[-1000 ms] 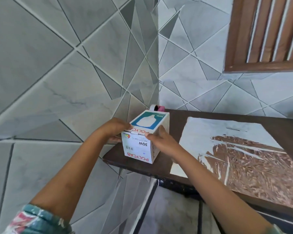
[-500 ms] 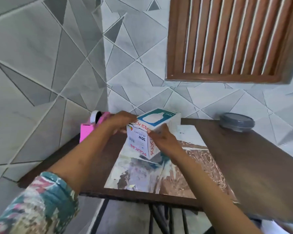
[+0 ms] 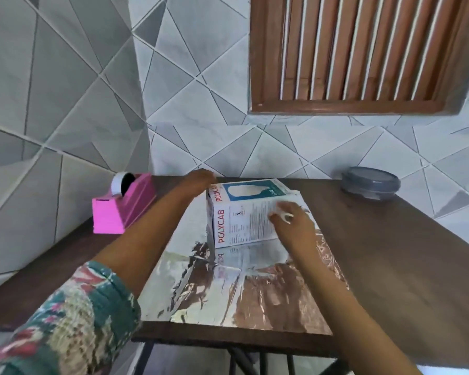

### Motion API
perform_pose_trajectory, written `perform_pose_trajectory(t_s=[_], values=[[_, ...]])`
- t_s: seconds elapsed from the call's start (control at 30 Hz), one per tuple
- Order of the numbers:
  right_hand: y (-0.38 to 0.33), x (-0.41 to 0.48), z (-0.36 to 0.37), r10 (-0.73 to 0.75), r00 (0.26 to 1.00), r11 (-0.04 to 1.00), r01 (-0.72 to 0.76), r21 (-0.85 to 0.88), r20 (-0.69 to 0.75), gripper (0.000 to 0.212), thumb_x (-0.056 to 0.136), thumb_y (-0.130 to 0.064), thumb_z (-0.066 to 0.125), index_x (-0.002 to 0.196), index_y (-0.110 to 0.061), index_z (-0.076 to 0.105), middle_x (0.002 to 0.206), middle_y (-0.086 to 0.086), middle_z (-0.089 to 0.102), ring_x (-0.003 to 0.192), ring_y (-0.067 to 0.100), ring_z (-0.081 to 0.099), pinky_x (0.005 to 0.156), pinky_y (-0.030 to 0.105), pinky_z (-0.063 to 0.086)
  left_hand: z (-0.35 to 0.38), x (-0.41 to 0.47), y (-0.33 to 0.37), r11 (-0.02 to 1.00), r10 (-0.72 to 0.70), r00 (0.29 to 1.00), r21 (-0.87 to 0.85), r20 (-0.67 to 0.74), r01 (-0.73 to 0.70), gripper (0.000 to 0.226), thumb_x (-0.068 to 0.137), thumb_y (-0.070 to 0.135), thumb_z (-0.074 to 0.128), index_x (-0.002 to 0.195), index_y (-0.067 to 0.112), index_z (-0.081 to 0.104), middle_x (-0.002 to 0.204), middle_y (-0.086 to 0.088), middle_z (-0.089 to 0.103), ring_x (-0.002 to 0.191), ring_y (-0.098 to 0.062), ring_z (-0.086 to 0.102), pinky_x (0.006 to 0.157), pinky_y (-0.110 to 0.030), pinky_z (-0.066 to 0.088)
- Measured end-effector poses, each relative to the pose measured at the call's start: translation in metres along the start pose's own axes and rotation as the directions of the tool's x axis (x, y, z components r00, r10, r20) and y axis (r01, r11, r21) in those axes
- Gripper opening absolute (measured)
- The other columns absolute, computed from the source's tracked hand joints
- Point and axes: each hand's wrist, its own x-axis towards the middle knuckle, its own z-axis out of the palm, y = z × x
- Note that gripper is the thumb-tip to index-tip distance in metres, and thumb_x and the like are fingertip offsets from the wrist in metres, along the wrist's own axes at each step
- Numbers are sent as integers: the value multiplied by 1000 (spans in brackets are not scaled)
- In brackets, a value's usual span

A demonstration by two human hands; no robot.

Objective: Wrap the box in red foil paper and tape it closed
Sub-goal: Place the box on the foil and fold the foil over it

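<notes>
Half a second ago the box (image 3: 244, 215) was held tilted above the foil paper (image 3: 255, 293); now it lies flat on the far part of the sheet, and its near face is mirrored in the shiny surface in front of it.

The box's long axis runs left to right across the sheet, the right end angled a little away from the person. The large face with the teal panel and white bulb shape points up. The near long face carries small print, with red lettering running up its left edge.

The left hand (image 3: 198, 182) is at the box's far left top corner. Its fingers are blurred and partly behind the box, so whether they grip it cannot be told. The right hand (image 3: 293, 223) lies against the right end of the near face (its fingertips are a pale blur), and its grip cannot be told either. A floral sleeve (image 3: 73, 320) covers the left upper arm.

The foil paper is spread flat on a dark wooden table (image 3: 390, 253), its near edge just short of the table's front edge. It looks silvery on the left and coppery on the right. A pink tape dispenser (image 3: 122, 209) stands at the table's far left, well apart from the sheet, and a grey lidded container (image 3: 370, 182) sits at the back right by the wall. The walls (image 3: 65, 104) are grey tiles cut into triangles, and a brown slatted shutter (image 3: 358, 52) hangs above the table.
</notes>
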Motion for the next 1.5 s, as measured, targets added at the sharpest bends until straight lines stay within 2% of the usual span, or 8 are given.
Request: perform_pose_trajectory(t_s=[0.13,0.2,0.27,0.37,0.5,0.67,1.13,1.5], values=[[23,23,-17,123,992,992,-123,14,30,80,80,-16,72,145,-11,26,148,11,36,133,31,39,108,46,36,-11,-47,-21,988,78,989,-141,122,-61,59,84,54,58,131,22,46,123,14,60,113,-14,56,93,-37,50],[31,26,-12,167,971,981,-180,67,170,78,82,-19,71,145,-12,25,148,8,36,133,30,39,108,48,35,-13,-68,-38,990,12,974,-139,225,20,101,68,62,68,148,28,17,144,6,39,133,-18,36,102,-44,42],[35,22,-3,164,964,979,-185,85,210,69,83,-24,70,141,-13,33,145,7,43,129,29,44,106,49,39,-9,-76,-51,988,0,955,-146,297,45,114,61,56,77,149,32,8,144,4,37,137,-18,32,97,-37,44],[31,16,6,166,974,977,-183,110,153,53,86,-20,67,132,-10,42,136,9,51,121,30,52,102,48,43,5,-76,-62,986,50,965,-165,258,-7,92,73,30,79,145,34,23,123,14,54,121,-13,47,83,-25,48],[24,12,7,195,971,979,-201,35,140,44,89,-18,63,126,-9,42,131,11,54,114,31,56,97,46,48,13,-66,-81,962,22,998,-271,63,-4,68,81,19,73,138,29,40,122,3,62,115,-20,56,88,-39,53],[26,8,6,230,963,970,-238,43,143,39,89,-18,63,122,-10,45,127,10,57,107,30,60,92,46,51,19,-69,-90,972,19,999,-236,41,-9,62,86,16,67,140,29,40,126,1,61,113,-22,58,80,-31,53],[30,-2,10,232,949,973,-230,-35,215,44,90,-4,43,134,-11,41,135,8,52,122,32,51,95,40,47,24,-79,-79,999,42,999,-31,-25,-43,54,90,9,60,140,18,42,132,-6,58,121,-26,55,98,-41,47],[35,-3,3,217,956,976,-210,-57,198,45,87,0,45,132,-8,41,130,9,55,112,30,56,92,43,49,17,-83,-77,992,26,994,116,110,-39,57,91,-4,48,144,16,35,139,-5,51,127,-23,48,96,-28,43]])
